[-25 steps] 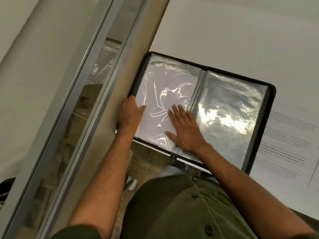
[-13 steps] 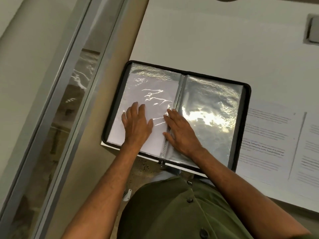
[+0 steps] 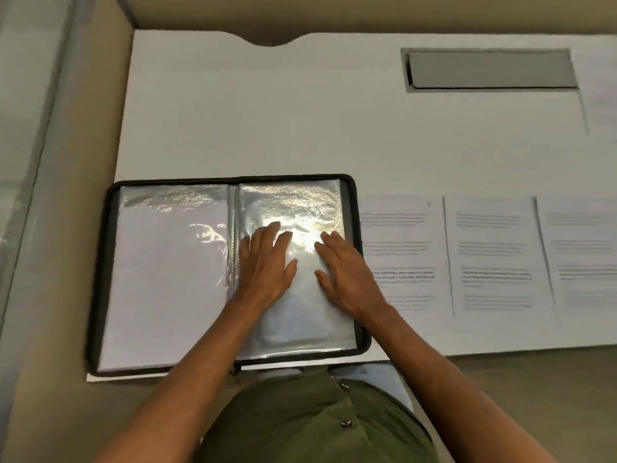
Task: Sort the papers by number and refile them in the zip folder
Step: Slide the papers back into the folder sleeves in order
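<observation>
The words on the papers are too blurry to read. The last paper runs off the right edge.

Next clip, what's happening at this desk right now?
A person has a black zip folder lying open on a white desk. Both hands rest flat on its right-hand plastic sleeve: the left hand near the spine, the right hand near the outer edge. The left-hand sleeve shows a blank white sheet inside. Three printed papers lie in a row on the desk, to the right of the folder, not yet filed.
</observation>
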Available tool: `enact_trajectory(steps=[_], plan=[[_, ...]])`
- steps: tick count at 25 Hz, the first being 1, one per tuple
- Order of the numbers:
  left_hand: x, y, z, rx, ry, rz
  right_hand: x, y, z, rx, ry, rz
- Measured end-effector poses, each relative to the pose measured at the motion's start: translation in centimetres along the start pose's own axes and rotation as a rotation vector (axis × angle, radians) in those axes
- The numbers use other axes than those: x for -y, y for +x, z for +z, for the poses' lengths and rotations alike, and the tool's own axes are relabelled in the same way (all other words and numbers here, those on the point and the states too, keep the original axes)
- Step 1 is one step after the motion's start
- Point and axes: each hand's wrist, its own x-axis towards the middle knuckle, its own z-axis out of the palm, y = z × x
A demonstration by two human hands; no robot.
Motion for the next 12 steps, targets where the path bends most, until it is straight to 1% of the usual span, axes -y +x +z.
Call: enact_trajectory(steps=[2, 6, 9, 12], plan=[[-1.7, 1.2, 0.2, 0.015, -0.011, 0.037, -0.7, -0.6, -1.0, -0.032, 0.051, 0.017], [-5.9, 3.4, 0.0, 0.011, -0.053, 0.122, -3.1, -1.9, -4.1, -0.167, 0.144, 0.157], [-9.6, 5.9, 0.1, 0.030, -0.080, 0.146, -6.7, -2.7, -6.9, -0.225, 0.174, 0.259], [-14.8, 9.8, 0.9, 0.026, -0.107, 0.192, -12.7, -3.4, -10.8, -0.289, 0.159, 0.344]])
